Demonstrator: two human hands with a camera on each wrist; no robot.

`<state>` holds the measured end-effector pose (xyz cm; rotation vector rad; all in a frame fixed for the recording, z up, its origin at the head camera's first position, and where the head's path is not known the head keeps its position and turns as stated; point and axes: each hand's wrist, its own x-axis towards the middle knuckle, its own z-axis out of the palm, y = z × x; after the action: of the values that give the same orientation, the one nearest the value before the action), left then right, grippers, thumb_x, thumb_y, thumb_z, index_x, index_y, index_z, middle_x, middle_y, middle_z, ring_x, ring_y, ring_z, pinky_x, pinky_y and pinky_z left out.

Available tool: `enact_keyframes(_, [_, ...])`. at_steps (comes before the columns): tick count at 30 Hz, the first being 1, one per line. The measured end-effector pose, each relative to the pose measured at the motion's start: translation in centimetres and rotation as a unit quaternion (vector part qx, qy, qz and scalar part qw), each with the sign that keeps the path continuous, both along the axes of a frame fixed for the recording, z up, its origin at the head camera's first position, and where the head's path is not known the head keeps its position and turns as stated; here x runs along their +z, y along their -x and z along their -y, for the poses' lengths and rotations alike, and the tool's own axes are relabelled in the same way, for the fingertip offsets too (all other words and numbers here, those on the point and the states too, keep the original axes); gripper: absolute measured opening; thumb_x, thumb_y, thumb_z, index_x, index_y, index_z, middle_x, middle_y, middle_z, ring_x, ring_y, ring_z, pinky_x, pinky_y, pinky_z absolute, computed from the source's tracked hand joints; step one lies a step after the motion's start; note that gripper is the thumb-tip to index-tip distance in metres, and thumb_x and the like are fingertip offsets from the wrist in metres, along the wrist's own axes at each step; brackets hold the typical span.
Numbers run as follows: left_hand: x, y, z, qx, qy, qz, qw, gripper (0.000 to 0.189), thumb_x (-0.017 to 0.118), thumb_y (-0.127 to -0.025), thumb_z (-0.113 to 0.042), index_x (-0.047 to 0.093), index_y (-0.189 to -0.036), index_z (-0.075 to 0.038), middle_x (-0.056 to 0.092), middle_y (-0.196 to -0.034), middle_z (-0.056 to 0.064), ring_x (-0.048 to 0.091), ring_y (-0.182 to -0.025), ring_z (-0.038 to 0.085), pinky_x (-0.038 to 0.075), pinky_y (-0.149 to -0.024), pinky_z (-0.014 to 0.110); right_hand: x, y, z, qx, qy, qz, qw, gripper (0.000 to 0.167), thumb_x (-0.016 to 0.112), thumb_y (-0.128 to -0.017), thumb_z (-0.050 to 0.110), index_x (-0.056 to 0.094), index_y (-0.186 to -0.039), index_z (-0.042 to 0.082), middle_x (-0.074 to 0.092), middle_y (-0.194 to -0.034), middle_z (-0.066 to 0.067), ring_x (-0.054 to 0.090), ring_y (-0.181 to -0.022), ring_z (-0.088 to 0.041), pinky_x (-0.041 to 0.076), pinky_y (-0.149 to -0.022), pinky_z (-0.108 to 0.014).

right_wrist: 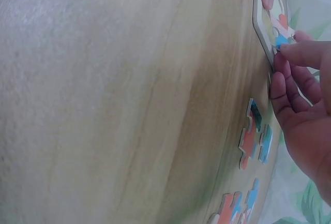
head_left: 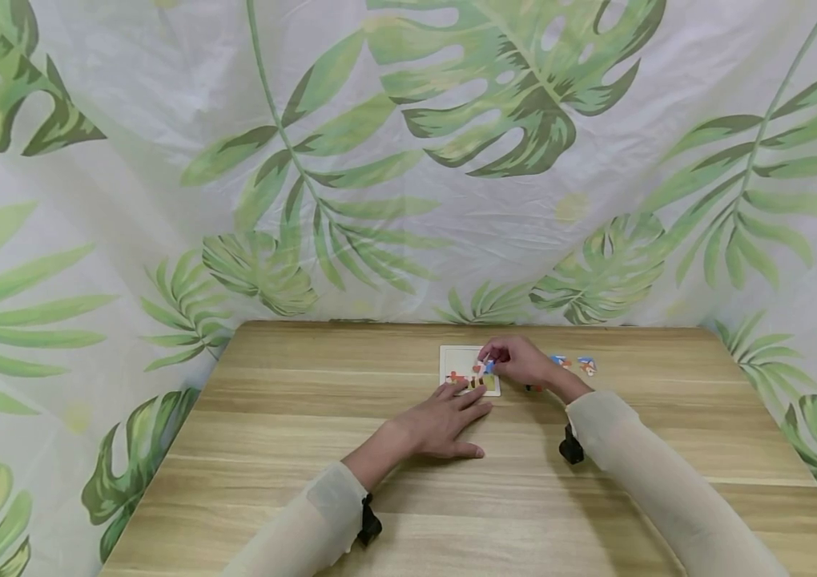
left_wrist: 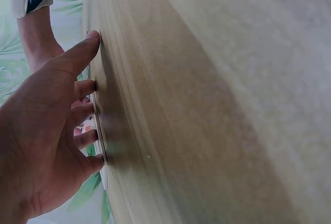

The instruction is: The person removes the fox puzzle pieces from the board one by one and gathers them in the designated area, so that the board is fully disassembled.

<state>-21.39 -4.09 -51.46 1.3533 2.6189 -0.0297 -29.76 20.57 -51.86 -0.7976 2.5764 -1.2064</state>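
Note:
A shallow white puzzle board (head_left: 451, 355) lies near the table's back edge, with several colourful jigsaw pieces in its lower part. My left hand (head_left: 444, 425) rests palm down at the board's front edge, fingers spread and their tips on the board. In the left wrist view the left hand (left_wrist: 57, 115) has its thumb held out to the side. From the right, my right hand (head_left: 520, 362) reaches over the board. Its thumb and fingertips pinch a partly blue puzzle piece (right_wrist: 281, 40) at the board; the fingers cover part of that piece.
Several loose puzzle pieces lie on the wooden table (head_left: 271, 449) to the right of the board, among them an orange and green piece (right_wrist: 249, 140), a blue piece (right_wrist: 266, 144) and a blue and orange piece (head_left: 587, 366). A leaf-patterned curtain (head_left: 351, 160) hangs behind the table.

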Motion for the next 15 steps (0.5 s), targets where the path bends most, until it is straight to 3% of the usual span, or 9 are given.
enact_keyframes(15, [0.1, 0.06, 0.05, 0.005, -0.001, 0.012, 0.9999, 0.082, 0.049, -0.104, -0.069, 0.032, -0.169, -0.023, 0.017, -0.178, 0.004, 0.016, -0.163, 0.033, 0.02, -0.131, 0.049, -0.02, 0.04, 0.02, -0.027, 0.01, 0.024, 0.9993, 0.021, 0.069, -0.096, -0.006, 0.078, -0.114, 0.002, 0.075, -0.099, -0.012, 0.067, -0.085, -0.022, 0.054, -0.075, -0.03])
